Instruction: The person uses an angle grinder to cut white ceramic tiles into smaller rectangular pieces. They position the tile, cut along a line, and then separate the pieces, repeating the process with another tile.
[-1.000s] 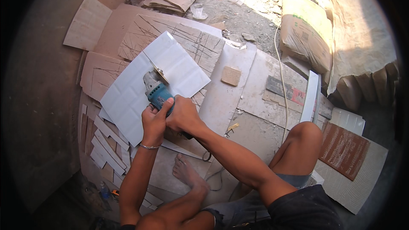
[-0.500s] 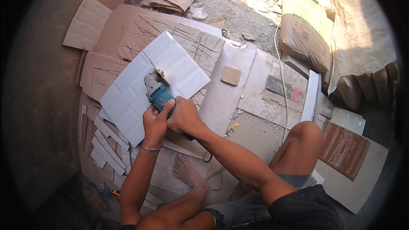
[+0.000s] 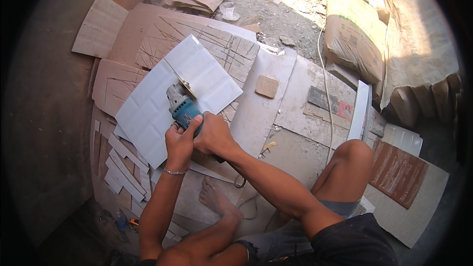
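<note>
My left hand (image 3: 178, 144) and right hand (image 3: 213, 135) both clamp teal angle grinder (image 3: 183, 107) body. Grinder disc (image 3: 186, 87) rests on white tile (image 3: 173, 94), tile flat on scored cardboard (image 3: 217, 44).

The one camera sat on my head and looked almost straight down at the floor from above. My forearms came in from the lower edge to my hands (image 3: 199, 138) near the middle, close below. Sacks (image 3: 352, 39) lay far right, bent by the fisheye rim.
</note>
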Motion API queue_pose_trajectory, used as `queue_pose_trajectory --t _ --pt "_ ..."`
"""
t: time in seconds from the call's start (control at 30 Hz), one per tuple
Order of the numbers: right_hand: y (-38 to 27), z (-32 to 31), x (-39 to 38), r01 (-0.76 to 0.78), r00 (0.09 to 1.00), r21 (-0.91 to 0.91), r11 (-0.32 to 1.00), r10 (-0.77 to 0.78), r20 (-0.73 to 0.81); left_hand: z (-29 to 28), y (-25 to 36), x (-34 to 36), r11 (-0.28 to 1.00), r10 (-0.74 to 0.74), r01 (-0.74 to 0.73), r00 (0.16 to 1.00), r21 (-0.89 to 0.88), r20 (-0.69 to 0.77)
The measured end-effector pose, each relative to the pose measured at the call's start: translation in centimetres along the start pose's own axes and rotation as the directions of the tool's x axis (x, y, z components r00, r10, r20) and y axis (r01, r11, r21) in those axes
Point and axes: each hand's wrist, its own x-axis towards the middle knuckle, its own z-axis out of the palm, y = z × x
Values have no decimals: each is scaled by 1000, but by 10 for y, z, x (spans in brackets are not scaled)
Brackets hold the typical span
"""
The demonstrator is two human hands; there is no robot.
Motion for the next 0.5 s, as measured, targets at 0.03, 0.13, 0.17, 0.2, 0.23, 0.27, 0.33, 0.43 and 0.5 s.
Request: queue_pose_trajectory --t 0.03,0.13,0.17,0.2,0.23,0.27,0.33,0.43,0.5 --pt "0 0 0 -1 1000 -1 1000 1 0 0 0 0 1000 -2 2 1000 3 -1" --pt "2 1 0 5 1000 -5 1000 -5 -15 0 -2 -1 1000 -8 7 1000 20 15" --pt "6 4 1 13 1000 -7 1000 -13 -27 0 -2 -1 1000 -7 6 1000 17 19" --pt "7 5 1 21 999 -9 1000 -21 -39 0 -2 -2 1000 -6 6 1000 14 21" --pt "8 6 1 17 999 -8 1000 -17 -35 0 -2 -2 1000 -6 6 1000 10 24" --pt "10 6 1 13 999 -7 1000 -13 -32 0 -3 -2 1000 -7 7 1000 10 24" --pt "10 6 0 10 999 -6 1000 -10 -31 0 -4 -2 1000 -9 9 1000 10 24" --pt "7 4 -2 6 1000 -10 1000 -6 -27 -1 -4 -3 999 -18 18 1000 28 21" --pt "5 1 -4 -2 1000 -12 1000 2 -7 -1 -5 -3 1000 -10 9 1000 30 28"
